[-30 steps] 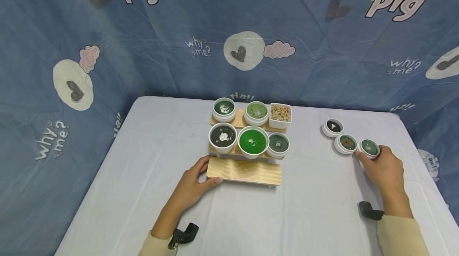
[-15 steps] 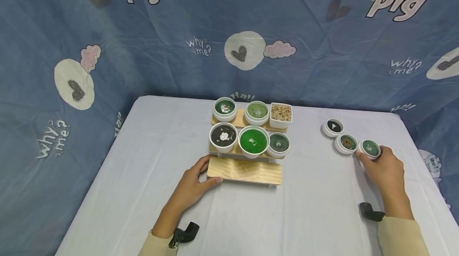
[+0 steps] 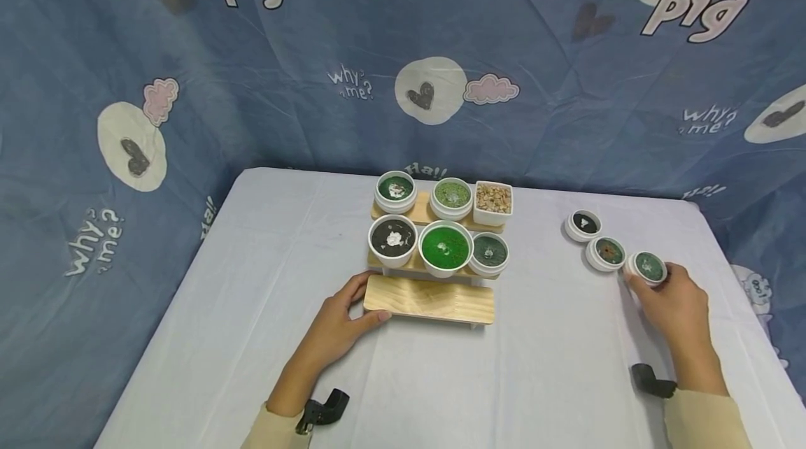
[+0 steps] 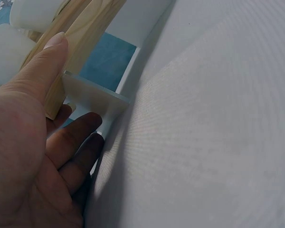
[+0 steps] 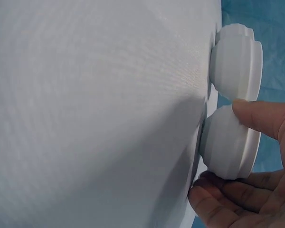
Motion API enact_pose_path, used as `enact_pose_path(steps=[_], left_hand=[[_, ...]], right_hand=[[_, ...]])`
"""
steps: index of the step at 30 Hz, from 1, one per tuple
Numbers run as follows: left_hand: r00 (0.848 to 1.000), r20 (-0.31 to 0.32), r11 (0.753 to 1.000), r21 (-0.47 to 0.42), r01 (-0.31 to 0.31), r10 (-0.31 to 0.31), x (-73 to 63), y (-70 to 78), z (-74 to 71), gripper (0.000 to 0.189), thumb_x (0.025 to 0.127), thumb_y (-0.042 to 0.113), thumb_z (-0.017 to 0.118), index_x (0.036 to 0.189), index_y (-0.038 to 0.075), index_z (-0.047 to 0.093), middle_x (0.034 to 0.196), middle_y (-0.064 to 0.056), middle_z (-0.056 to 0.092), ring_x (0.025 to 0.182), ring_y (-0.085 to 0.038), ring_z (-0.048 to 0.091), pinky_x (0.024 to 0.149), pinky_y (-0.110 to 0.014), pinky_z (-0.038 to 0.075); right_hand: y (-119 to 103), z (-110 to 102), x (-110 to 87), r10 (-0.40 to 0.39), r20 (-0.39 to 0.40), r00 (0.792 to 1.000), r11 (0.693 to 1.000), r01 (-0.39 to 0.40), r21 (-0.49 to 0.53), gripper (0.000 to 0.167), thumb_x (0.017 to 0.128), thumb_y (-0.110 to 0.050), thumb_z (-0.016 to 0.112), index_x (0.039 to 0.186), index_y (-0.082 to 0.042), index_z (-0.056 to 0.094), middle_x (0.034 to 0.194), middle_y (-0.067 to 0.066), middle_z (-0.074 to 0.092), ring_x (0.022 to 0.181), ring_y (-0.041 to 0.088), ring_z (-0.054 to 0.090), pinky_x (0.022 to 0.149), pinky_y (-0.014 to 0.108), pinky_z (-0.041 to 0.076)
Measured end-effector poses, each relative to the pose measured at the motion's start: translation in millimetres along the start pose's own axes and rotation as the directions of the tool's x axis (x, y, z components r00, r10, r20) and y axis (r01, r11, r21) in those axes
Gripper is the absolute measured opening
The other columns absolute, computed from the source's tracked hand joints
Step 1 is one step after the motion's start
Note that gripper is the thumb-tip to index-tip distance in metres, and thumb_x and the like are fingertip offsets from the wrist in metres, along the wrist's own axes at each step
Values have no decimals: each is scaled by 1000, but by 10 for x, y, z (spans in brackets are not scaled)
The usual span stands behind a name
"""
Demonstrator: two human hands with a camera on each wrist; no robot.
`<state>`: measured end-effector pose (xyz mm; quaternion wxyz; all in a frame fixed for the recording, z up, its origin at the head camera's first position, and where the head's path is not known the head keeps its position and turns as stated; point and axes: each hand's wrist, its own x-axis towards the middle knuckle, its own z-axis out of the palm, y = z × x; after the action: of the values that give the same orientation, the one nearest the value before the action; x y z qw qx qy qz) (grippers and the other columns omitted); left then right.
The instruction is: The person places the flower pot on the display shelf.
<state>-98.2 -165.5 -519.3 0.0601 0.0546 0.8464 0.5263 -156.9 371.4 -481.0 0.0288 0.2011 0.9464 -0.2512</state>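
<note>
My left hand [image 3: 343, 326] grips the left end of a three-step wooden stand [image 3: 434, 301] at its lowest step. In the left wrist view the thumb [image 4: 42, 66] lies on the wood, with fingers curled below beside a pale support panel [image 4: 92, 95]. Over at the right, my right hand [image 3: 679, 302] pinches a small white pot [image 3: 648, 268] with a green top between thumb and fingers. In the right wrist view this pot [image 5: 228, 142] sits low by the white cloth. Beside it are a pot with a brown-and-green top [image 3: 606, 254] and a black-topped one [image 3: 583, 225].
White pots with green or dark tops fill the stand's upper steps, among them a bright green one [image 3: 445, 247]. A square white dish [image 3: 493, 203] of tan bits stands at the top right. Behind the white-covered table [image 3: 283, 246] hangs a blue printed cloth [image 3: 302, 29].
The pot in my right hand has shifted slightly toward the front edge, along with the hand. My left hand keeps its hold on the stand.
</note>
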Motion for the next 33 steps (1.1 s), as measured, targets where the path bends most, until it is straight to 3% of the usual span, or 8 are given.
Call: enact_pose_path(steps=[6,16,25,33], left_hand=[[1000,5,1000,1,9,-9,0,-11,-1,77,88,48,83,153,26,49,145,2,63,143,-23,48,119,-57,32],[1000,5,1000,-1,18,-18,-3,-4,-1,77,88,48,84,153,25,50,144,2,63,143,-23,48,119,-57,32],[1000,4,1000,3,2,-2,7,-17,1,77,87,47,84,153,27,50,144,3,64,142,-22,49,119,-57,33],[1000,-2,1000,5,-5,5,4,-13,2,75,88,45,85,152,27,50,142,3,65,142,-22,50,118,-57,34]], right_hand=[[-12,-20,-76,-5,-2,1000,1000,5,5,84,102,-43,64,146,23,34,122,41,55,113,56,53,94,67,45],[-119,-36,-276,12,12,1000,1000,-12,-1,89,102,-44,64,151,21,28,138,46,46,128,63,44,102,72,40],[-177,-21,-530,-119,-38,992,992,120,25,86,98,-43,72,145,21,39,131,46,52,121,63,49,98,71,41],[-406,45,-800,-273,-65,960,959,277,54,76,94,-40,78,140,13,48,125,38,59,115,55,56,90,66,43]])
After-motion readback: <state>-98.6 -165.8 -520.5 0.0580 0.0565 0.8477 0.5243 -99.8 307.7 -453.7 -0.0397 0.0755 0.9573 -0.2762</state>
